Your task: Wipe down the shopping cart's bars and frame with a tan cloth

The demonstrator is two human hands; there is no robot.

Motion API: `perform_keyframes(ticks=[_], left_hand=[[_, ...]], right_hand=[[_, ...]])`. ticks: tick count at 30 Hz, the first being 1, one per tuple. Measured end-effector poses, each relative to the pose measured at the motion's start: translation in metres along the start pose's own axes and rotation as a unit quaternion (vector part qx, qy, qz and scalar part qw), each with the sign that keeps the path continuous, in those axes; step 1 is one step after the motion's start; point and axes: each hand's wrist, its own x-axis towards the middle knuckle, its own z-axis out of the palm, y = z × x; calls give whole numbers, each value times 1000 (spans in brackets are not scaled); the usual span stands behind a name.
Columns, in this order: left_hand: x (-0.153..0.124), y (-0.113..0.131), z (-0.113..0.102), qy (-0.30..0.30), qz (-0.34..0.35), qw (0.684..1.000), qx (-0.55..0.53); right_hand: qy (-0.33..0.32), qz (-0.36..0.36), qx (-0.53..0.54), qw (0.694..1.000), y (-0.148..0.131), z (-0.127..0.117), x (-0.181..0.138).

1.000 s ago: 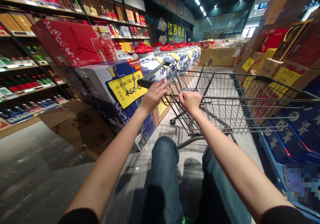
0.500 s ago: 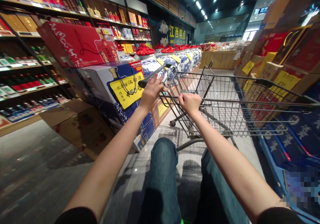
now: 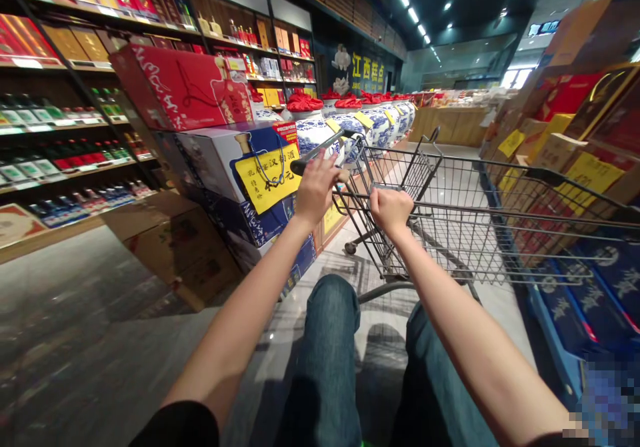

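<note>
Cart: grey wire shopping cart (image 3: 475, 214), empty, centre aisle just ahead.
Left hand (image 3: 315, 190): fingers wrapped on black cart handle (image 3: 320, 154).
Right hand (image 3: 391, 208): fist clamped on basket's near rim.
Risk: cart could clip stacked blue-and-white boxes (image 3: 235, 167) close left.
Floor: glossy grey tile (image 3: 100, 340), shelves both sides.

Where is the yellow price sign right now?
The yellow price sign hangs on the blue-and-white box, left of the left hand on the cart handle.
</note>
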Motion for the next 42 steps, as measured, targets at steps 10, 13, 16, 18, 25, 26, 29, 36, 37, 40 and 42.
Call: perform_keyframes(ticks=[10,13,16,18,25,26,29,36,37,40,42], left_hand=[[9,-13,-3,52,-54,996,-38],[23,-38,-18,117,-122,984,-51],[17,-30,-16,108,-102,987,-55],[6,-15,-11,54,-25,996,-61],[-1,-42,-26,88,-46,994,-41],[0,-47,-28,103,-74,991,-40],[-1,-44,-27,95,-84,991,-51],[-3,-41,-31,49,-15,996,-70],[-2,-46,-32,74,-45,994,-69],[-2,-47,-29,121,-112,985,-59],[-5,-37,-23,120,-105,986,-54]], right_hand=[[26,-11,-6,1000,1,2,-1],[48,-13,1,999,0,5,-2],[56,-15,8,998,-1,7,-3],[57,-15,11,998,-1,6,-4],[62,-23,16,998,-1,4,-5],[65,-23,18,997,-2,5,-6],[70,-23,24,997,-3,5,-6],[63,-27,19,997,0,1,-7],[63,-26,19,997,0,1,-7],[63,-19,20,998,0,2,-6],[60,-14,20,998,0,2,-6]])
